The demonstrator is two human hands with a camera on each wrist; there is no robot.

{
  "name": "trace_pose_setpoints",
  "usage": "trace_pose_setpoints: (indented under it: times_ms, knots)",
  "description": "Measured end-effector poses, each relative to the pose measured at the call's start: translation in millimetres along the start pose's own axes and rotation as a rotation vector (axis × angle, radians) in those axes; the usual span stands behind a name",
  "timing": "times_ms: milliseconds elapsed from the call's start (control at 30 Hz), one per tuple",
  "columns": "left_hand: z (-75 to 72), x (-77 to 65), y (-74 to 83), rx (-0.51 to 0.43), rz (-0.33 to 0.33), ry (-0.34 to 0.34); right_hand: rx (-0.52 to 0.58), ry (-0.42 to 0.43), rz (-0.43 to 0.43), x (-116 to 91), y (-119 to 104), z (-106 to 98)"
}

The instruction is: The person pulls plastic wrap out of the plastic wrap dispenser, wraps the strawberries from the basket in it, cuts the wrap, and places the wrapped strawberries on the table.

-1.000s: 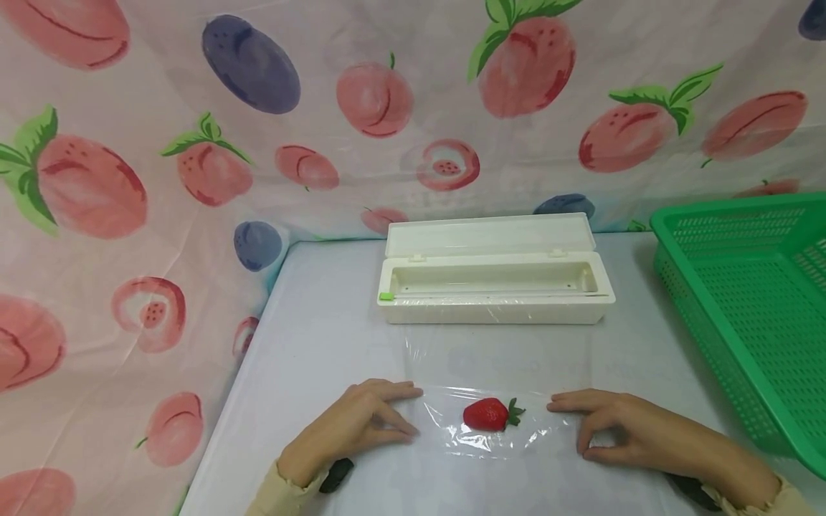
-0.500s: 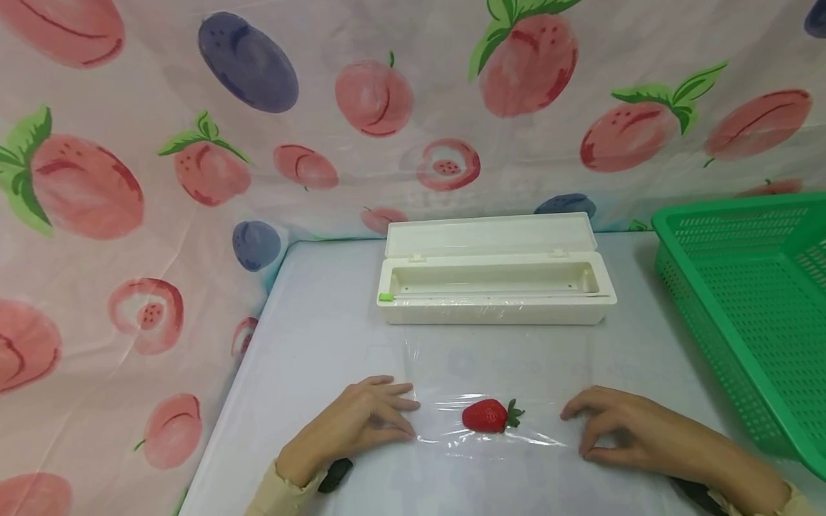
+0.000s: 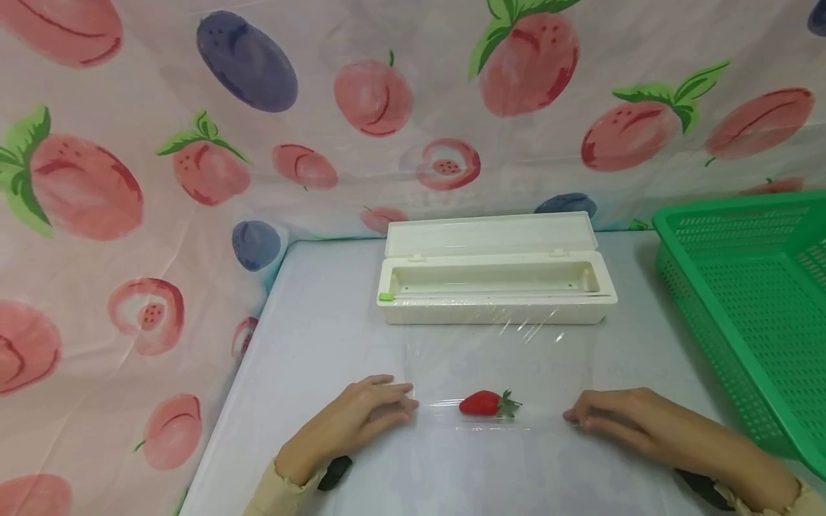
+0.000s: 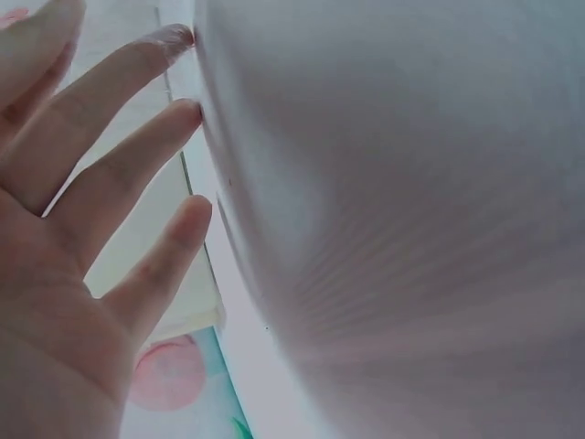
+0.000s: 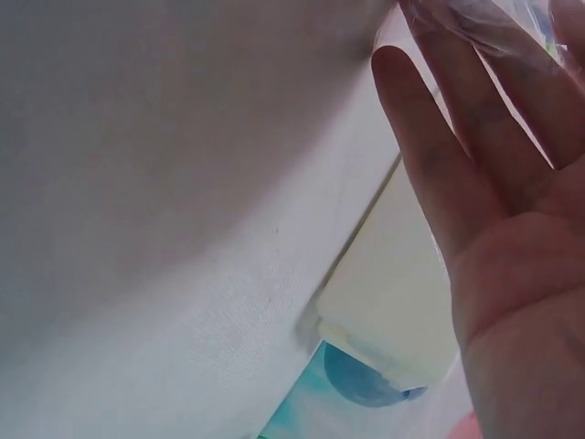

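Note:
A red strawberry (image 3: 479,403) with green leaves lies on its side on a sheet of clear cling film (image 3: 500,358). The film runs from a white wrap dispenser (image 3: 497,313) toward the person, and its near end is doubled at the strawberry. At the left edge of the film, my left hand (image 3: 358,419) pinches it between thumb and finger, other fingers spread. My right hand (image 3: 629,416) pinches the right edge, thumb and forefinger together. Film clings to the left fingertips (image 4: 174,38) and covers the right fingers (image 5: 466,23) in the wrist views.
Behind the film, the dispenser's lid (image 3: 490,236) stands raised, and a small green slider (image 3: 386,297) sits at its left front. A green plastic basket (image 3: 703,322) stands at the right. Fruit-patterned cloth (image 3: 413,107) hangs behind and left of the white table (image 3: 310,322).
The film's near edge has moved away from the person, up to the strawberry, which has rolled slightly back. The right thumb has closed up to the forefinger; the left thumb has shifted up too.

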State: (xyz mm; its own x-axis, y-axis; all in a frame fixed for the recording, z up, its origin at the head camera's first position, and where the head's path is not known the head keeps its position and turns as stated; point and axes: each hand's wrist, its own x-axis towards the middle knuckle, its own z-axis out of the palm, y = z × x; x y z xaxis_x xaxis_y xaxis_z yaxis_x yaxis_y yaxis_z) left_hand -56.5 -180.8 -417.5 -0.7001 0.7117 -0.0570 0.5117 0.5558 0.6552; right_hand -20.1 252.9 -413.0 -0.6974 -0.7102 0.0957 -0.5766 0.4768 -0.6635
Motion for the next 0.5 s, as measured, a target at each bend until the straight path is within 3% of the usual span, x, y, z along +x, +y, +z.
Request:
trace_pose_setpoints:
  times_ms: [300, 500]
  knots:
    - [2.8, 3.0, 0.8, 0.057, 0.003, 0.073, -0.032, 0.052, 0.052, 3.7, 1.0, 0.4]
    - [4.0, 7.7, 1.4, -0.015, -0.096, 0.108, -0.046, 0.090, 0.076, 6.5, 3.9, 0.6]
